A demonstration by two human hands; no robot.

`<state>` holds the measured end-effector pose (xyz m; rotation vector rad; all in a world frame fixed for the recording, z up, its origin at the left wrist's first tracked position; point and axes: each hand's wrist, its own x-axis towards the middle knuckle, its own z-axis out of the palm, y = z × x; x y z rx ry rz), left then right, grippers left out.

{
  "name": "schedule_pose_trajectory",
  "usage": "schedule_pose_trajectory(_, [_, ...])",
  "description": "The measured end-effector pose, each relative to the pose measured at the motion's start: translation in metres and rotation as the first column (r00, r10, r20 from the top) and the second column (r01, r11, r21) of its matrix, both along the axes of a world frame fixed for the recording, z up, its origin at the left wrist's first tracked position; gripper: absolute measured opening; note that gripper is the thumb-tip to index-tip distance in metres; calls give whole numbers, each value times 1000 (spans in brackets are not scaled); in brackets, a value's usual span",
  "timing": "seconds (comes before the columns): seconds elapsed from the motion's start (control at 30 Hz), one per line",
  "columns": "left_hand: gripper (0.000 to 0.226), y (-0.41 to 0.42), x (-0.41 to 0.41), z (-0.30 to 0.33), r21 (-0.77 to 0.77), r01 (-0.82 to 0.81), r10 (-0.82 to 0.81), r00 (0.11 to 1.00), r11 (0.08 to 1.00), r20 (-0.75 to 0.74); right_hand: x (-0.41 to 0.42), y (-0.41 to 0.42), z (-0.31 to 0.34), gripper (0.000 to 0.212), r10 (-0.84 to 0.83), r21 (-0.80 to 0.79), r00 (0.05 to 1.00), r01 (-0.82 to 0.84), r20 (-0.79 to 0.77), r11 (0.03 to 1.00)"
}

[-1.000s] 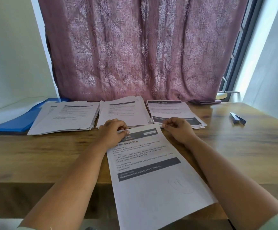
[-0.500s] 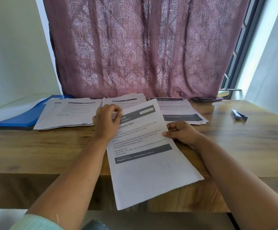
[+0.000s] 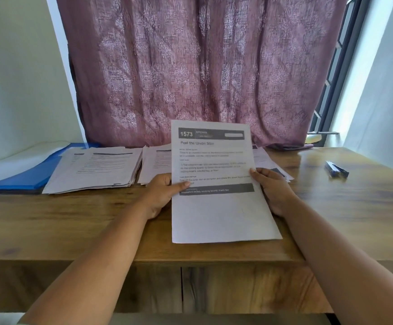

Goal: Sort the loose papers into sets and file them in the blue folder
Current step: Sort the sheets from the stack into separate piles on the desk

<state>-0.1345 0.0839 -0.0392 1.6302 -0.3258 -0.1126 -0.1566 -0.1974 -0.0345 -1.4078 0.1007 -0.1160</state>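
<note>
The sheet (image 3: 216, 181) that lay flat on the tabletop (image 3: 331, 221) a second ago has been raised upright and squared to the person's view, its "Peel the Onion Skin" heading now readable. The left hand (image 3: 161, 195) pinches its left edge, thumb across the print, fingers curled behind. The right hand (image 3: 272, 188) holds the right edge the same way, thumb tip just over the margin. Each grip is closed on this one page and nothing else. The sheet's long axis runs up and away from the person, its bottom edge just above the wood.

Three piles wait behind it along the far side. The left pile (image 3: 97, 170) sits well to the left of the held page, overlapping the blue folder (image 3: 24, 177), which lies open at the far left. The middle pile (image 3: 155, 165) is directly behind the left hand, partly hidden by the page. The right pile (image 3: 268, 160) shows only a corner behind the right hand. A small dark object (image 3: 336, 169) lies apart on the right.

The page likely still has to be matched to a pile; either nearer pile is a short forward reach, the folder a long one for the left hand.
</note>
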Motion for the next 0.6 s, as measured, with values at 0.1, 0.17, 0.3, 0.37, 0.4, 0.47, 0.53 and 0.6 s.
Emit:
schedule_pose_trajectory(0.1, [15,1,4,0,-52,-91,92,995,995,26,-2,1,0,24,101,-60,993,-105,-63,993])
schedule_pose_trajectory(0.17, [13,1,5,0,-60,-125,128,991,990,37,-1,1,-2,25,119,-81,991,-124,-62,989])
schedule_pose_trajectory(0.3, [12,1,4,1,-67,-172,177,982,983,73,1,1,-3,25,137,-76,990,-140,-37,987])
schedule_pose_trajectory(0.37, [12,1,2,2,-86,-224,232,968,971,97,1,0,-4,27,177,-97,984,-179,-37,979])
schedule_pose_trajectory(0.4, [13,1,2,2,-92,-258,268,957,962,111,1,0,-5,30,207,-124,977,-211,-44,970])
schedule_pose_trajectory(0.47, [17,3,4,2,-97,-333,344,929,938,138,3,-1,-9,36,248,-184,967,-255,-60,949])
schedule_pose_trajectory(0.53, [25,3,5,3,-93,-375,385,914,922,132,8,-1,-12,33,206,-198,977,-211,-48,957])
schedule_pose_trajectory(0.6, [39,-2,5,2,-69,-354,358,932,933,56,11,0,-13,25,67,-208,998,-66,-3,976])
